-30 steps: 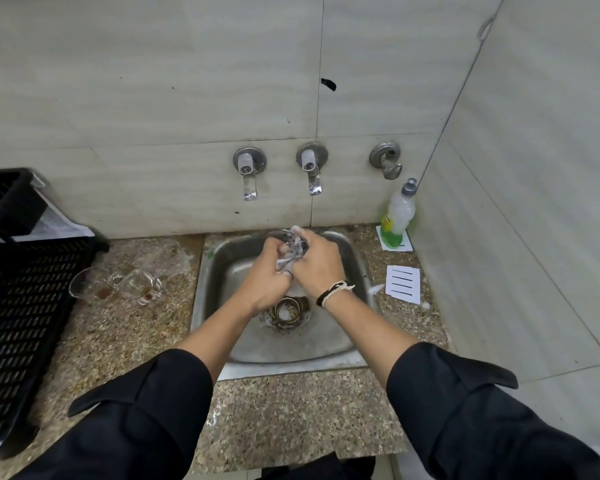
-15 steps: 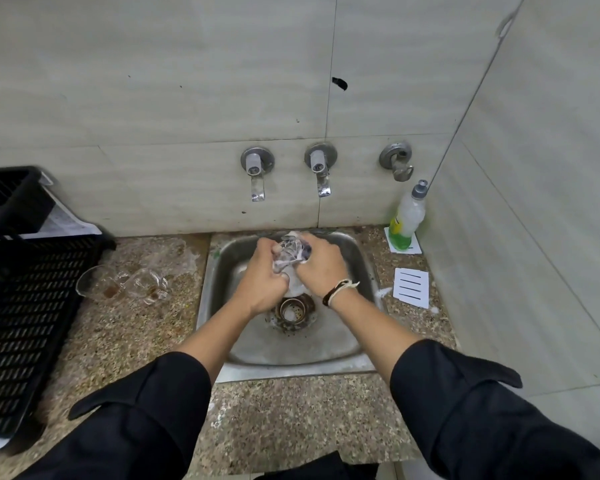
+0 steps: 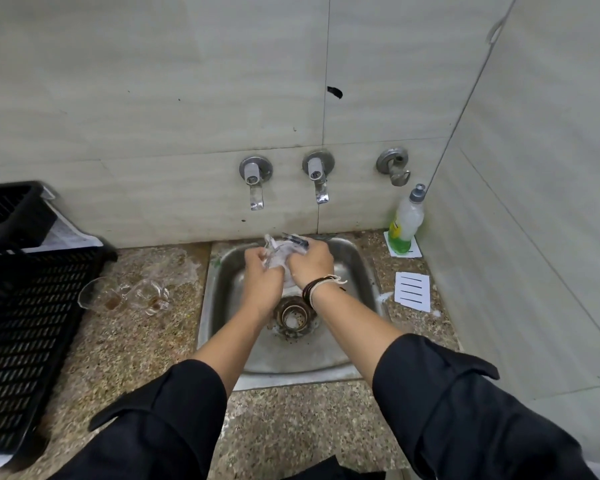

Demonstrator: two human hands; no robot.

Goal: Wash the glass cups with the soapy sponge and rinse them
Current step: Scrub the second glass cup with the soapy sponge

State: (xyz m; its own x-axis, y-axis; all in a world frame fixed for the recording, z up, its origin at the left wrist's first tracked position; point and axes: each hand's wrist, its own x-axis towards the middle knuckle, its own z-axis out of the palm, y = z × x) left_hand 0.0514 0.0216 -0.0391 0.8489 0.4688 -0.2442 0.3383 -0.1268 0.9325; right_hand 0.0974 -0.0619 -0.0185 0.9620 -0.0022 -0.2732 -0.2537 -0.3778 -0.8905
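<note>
Over the sink [image 3: 222,271], in the head view, both hands have drifted a little toward the back wall over the last second, and the cup [image 3: 277,256] between them has turned: half a second ago it showed more of its round side, now it lies tilted with one end pointing up toward the taps. The left hand [image 3: 261,282] holds the cup from the left, its fingers [image 3: 255,258] curled round the glass. The right hand [image 3: 310,265] is clenched against the cup's right side, gripping it or something pressed to it; a dark, thin shape sticks out above its knuckles, but whether that is the sponge cannot be told. The turning suggests that the scrubbing of this cup is in hand and working round its surface, not finished. No stream shows under either tap [image 3: 317,181], so rinsing seems not yet begun.

The cup is clear glass, whitish with what looks like foam or wet glare, and mostly hidden by the hands. It hangs above the back half of the basin, well above the drain [image 3: 293,317].

On the counter [image 3: 136,341] to the left lie two more cups [image 3: 125,296], side by side near the black crate [image 3: 21,289], each with a brown residue at its bottom; these appear unwashed. A soap bottle [image 3: 405,220] stands in the right corner.
</note>
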